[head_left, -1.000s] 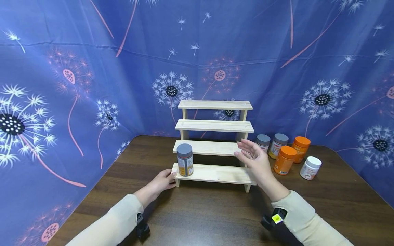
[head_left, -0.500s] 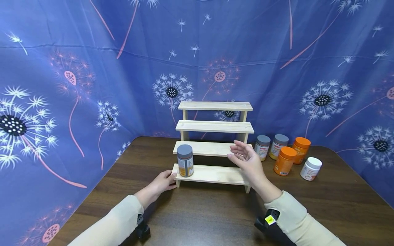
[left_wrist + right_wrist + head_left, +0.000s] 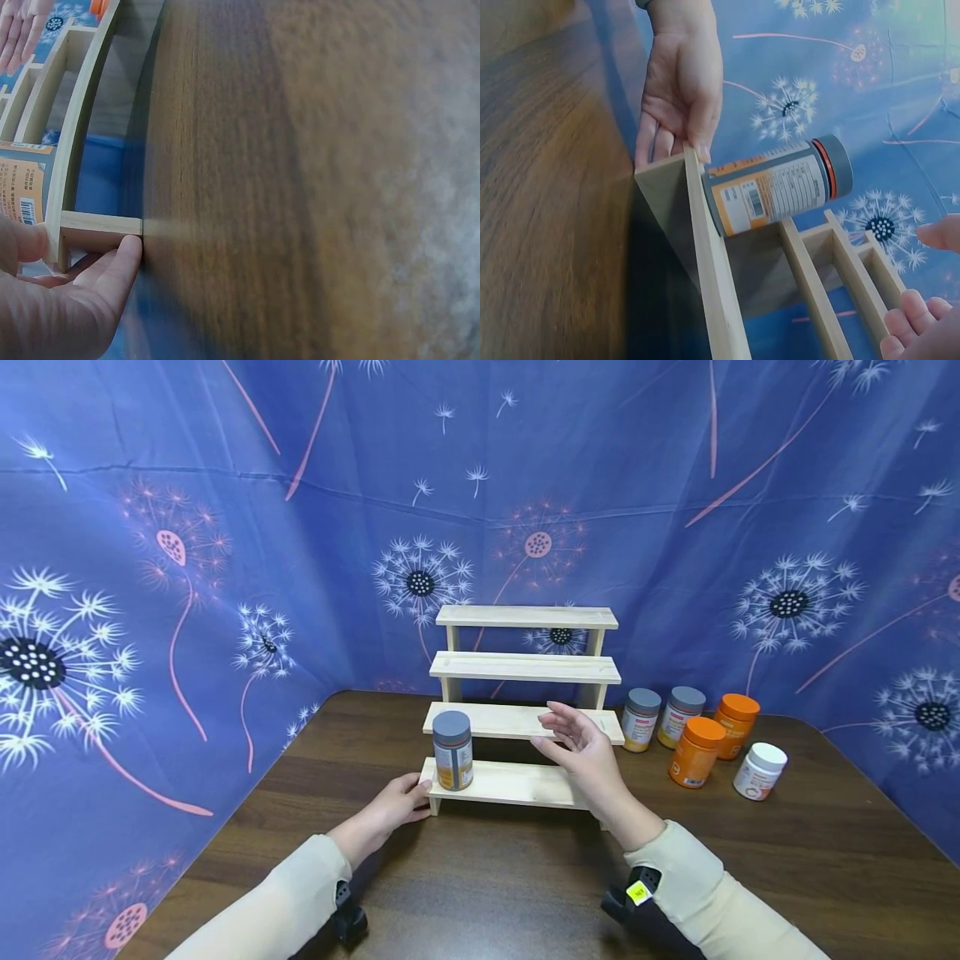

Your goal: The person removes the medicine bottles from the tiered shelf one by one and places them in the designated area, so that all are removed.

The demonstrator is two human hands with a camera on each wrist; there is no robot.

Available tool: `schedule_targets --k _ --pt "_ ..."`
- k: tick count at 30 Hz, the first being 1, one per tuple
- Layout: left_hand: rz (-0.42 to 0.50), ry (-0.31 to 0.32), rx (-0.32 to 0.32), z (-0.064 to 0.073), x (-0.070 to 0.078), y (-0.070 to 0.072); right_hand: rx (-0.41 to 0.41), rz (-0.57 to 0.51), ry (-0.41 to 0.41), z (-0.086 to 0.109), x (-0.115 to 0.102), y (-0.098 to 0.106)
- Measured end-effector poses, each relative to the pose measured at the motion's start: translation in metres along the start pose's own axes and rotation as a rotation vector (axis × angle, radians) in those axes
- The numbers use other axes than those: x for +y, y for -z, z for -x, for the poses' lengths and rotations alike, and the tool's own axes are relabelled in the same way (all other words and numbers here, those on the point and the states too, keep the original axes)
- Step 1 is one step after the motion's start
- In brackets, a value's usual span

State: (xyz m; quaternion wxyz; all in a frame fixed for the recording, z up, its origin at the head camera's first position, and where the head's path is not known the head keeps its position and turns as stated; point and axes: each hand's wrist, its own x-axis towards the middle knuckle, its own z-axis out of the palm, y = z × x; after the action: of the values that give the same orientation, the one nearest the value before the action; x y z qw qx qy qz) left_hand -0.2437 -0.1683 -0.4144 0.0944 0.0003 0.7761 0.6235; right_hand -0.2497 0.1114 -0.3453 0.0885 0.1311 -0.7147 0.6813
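Observation:
A pale wooden tiered display shelf (image 3: 517, 783) stands on the table, with several steps rising to the back. My left hand (image 3: 392, 804) grips the left end of its lowest step, thumb on top and fingers against the end support (image 3: 101, 232). Upright on that step, close by the thumb, is a grey-lidded supplement bottle (image 3: 453, 752) with an orange and white label. My right hand (image 3: 588, 760) hovers in front of the shelf's right half, fingers loosely bent and thumb apart, holding nothing. Part of the lower steps is hidden behind it.
On the brown table (image 3: 465, 877), right of the shelf, stand two grey-lidded bottles (image 3: 641, 720), two orange bottles (image 3: 694, 753) and a white bottle (image 3: 760, 772). A blue dandelion-print cloth (image 3: 645, 527) hangs behind.
My right hand has moved left, from near the bottles at the right to in front of the shelf. The left hand, shelf and bottle on the lowest step stay in place.

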Motion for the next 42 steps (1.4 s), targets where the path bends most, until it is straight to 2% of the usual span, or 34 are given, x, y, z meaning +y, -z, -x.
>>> schedule_targets --k 13,21,31,42 --pt "0.019 -0.016 -0.005 -0.002 -0.003 0.0 -0.083 -0.036 -0.043 -0.001 0.0 -0.024" --pt "0.013 -0.015 -0.001 -0.001 -0.002 -0.001 -0.108 -0.055 -0.045 -0.001 0.001 -0.04" --pt "0.009 -0.02 -0.005 -0.002 -0.003 0.0 -0.146 -0.062 -0.089 -0.001 0.005 -0.055" --pt "0.017 -0.022 -0.006 -0.001 -0.003 0.0 -0.154 -0.046 -0.058 -0.003 0.011 -0.071"
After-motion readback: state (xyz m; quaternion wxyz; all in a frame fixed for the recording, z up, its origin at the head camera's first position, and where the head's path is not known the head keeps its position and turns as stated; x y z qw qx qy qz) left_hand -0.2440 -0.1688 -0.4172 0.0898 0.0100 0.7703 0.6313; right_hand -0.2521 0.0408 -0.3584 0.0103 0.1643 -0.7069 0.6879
